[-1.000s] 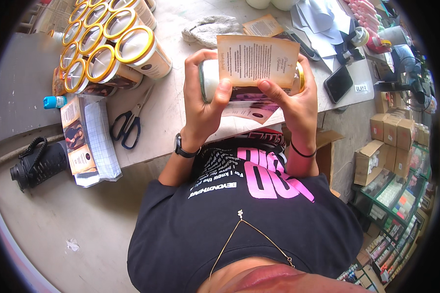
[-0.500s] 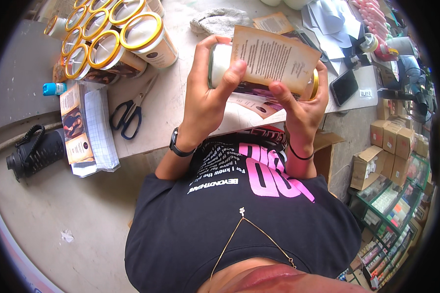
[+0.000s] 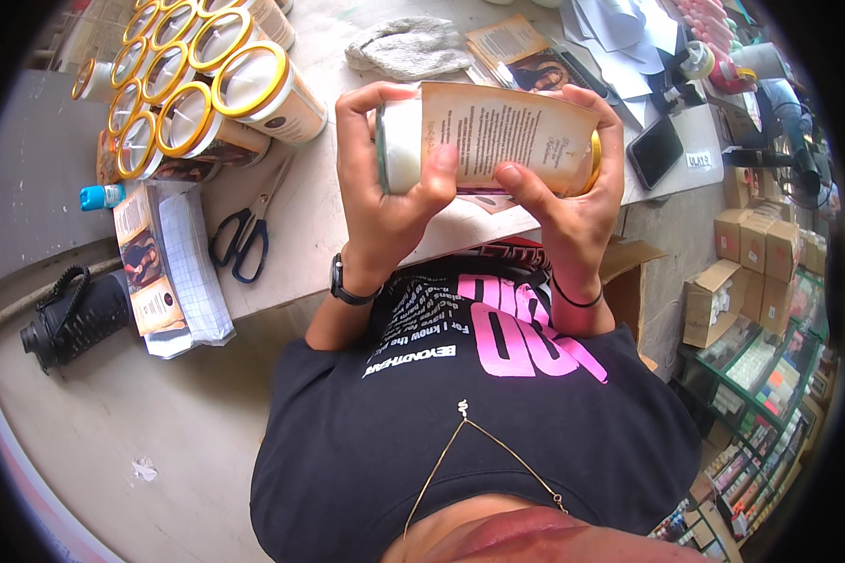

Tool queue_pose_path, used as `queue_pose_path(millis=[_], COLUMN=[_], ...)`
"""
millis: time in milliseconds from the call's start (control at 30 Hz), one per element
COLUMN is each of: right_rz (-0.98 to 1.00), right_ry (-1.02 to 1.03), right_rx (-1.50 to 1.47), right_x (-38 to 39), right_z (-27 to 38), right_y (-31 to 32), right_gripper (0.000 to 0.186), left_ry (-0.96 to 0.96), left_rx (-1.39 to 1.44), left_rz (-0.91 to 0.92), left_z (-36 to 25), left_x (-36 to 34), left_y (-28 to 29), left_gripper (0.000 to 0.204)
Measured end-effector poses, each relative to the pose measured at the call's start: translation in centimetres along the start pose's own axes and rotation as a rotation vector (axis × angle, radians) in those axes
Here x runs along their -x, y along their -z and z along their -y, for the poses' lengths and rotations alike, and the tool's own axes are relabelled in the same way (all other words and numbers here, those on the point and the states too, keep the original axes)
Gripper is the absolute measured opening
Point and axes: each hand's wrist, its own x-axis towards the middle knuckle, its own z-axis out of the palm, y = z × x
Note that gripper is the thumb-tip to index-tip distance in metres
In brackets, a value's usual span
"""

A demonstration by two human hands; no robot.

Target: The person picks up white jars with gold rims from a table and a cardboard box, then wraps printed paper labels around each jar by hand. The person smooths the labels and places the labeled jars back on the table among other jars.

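Observation:
A white candle jar (image 3: pixel 401 143) lies on its side between my hands above the table's front edge, its gold rim toward the right. Wrapped along its side is a tan printed label (image 3: pixel 507 131), which lies against the curve of the glass. My left hand (image 3: pixel 385 174) grips the jar's base end, with the thumb pressed on the label's left part. Around the gold-rimmed end my right hand (image 3: pixel 577 178) is closed, its thumb on the label's lower middle edge. Fingers behind the jar are partly hidden.
Several gold-rimmed candle jars (image 3: pixel 251 80) stand at the far left. Scissors (image 3: pixel 244 230) and a stack of labels (image 3: pixel 150 267) lie on the left, near a black bottle (image 3: pixel 75 319). Behind my hands are a grey cloth (image 3: pixel 408 49) and more labels (image 3: pixel 516 52); a phone (image 3: pixel 654 153) lies right.
The label's upper part stood away from the jar before and now follows its curve. Both hands and the jar have shifted slightly left in view.

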Motion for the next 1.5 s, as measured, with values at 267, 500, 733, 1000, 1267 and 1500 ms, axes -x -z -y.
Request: queue_pose_path(millis=[267,500,733,1000,1267,1500], right_rz=[-0.039,-0.115,-0.193,-0.189,-0.163,-0.042], right_ry=[0.061,0.059,0.209,0.371,0.420,0.377], right_rx=[-0.064,-0.169,0.009,0.045,0.138,0.337], right_x=[-1.9,-1.0,-0.6,0.1,0.1,-0.8], right_z=[-0.4,-0.9,-0.6,-1.8,-2.5,-0.3], right_y=[0.1,-0.4,-1.1,-0.8,-0.6,-0.3], right_gripper=[0.068,0.062,0.064,0.075,0.081,0.108], left_ry=[-0.479,-0.219,-0.137,-0.139,0.178,0.250], left_rx=[-0.276,-0.220,-0.130,0.036,0.327,0.281], left_rz=[-0.030,-0.051,-0.041,-0.139,-0.094,-0.086], left_z=[1.3,-0.1,-0.6,-1.0,-1.7,-0.7], left_x=[0.0,0.3,-0.1,-0.5,-1.0,-1.0], left_y=[-0.3,-0.9,-1.0,-1.7,-1.0,-0.4], left_gripper=[0.062,0.070,0.065,0.033,0.027,0.032])
